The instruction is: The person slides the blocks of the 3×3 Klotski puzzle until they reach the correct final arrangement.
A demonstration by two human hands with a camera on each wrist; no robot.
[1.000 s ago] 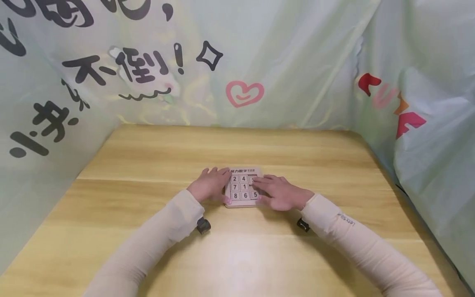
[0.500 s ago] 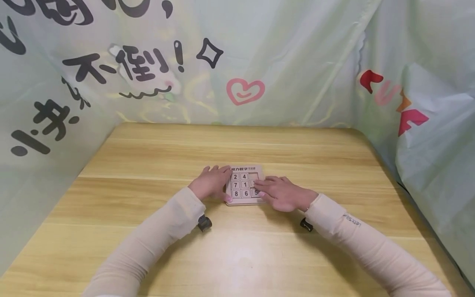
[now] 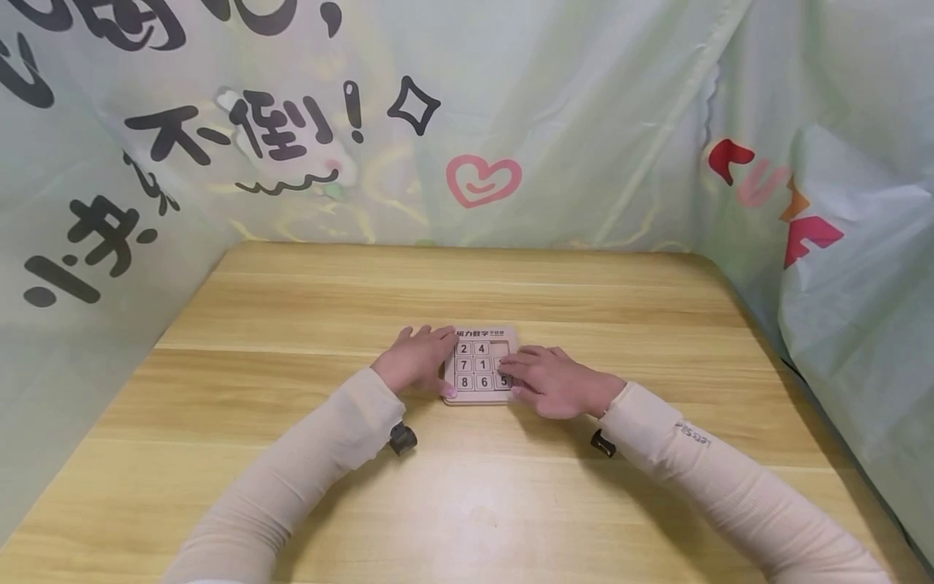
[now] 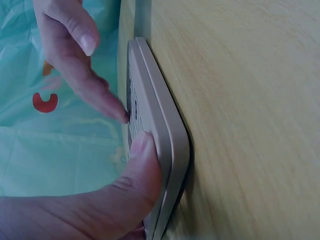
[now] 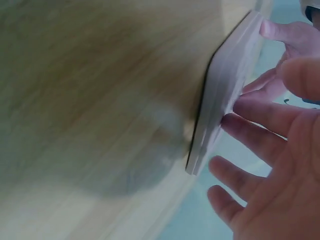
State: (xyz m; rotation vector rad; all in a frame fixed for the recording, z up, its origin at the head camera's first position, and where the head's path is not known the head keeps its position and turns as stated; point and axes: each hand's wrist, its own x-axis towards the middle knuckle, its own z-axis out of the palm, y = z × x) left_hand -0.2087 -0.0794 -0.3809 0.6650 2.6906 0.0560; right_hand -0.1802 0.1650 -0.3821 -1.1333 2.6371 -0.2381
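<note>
A sliding number puzzle (image 3: 477, 398) lies flat near the middle of the table, with rows 2 4, 7 1 and 8 6 5 readable. Its top right slot is bare; the tile below that slot is mostly covered by fingers. My left hand (image 3: 416, 359) holds the puzzle's left side, thumb (image 4: 142, 155) on the near corner and fingers towards the far corner. From the right, my right hand (image 3: 558, 381) reaches over the edge with extended fingers, fingertips touching the right column. In the right wrist view, its ring and little fingers (image 5: 232, 175) stay off the board.
The wooden table (image 3: 467, 503) spreads around the puzzle. Pale printed sheets (image 3: 584, 122) hang behind and at both sides. Small black devices (image 3: 402, 439) sit under both wrists, and light sleeves cover the forearms.
The right column's covered tile has slid from the upper slot towards the person into the middle row, leaving the top right slot bare. My right hand moved slightly with it; the left stays.
</note>
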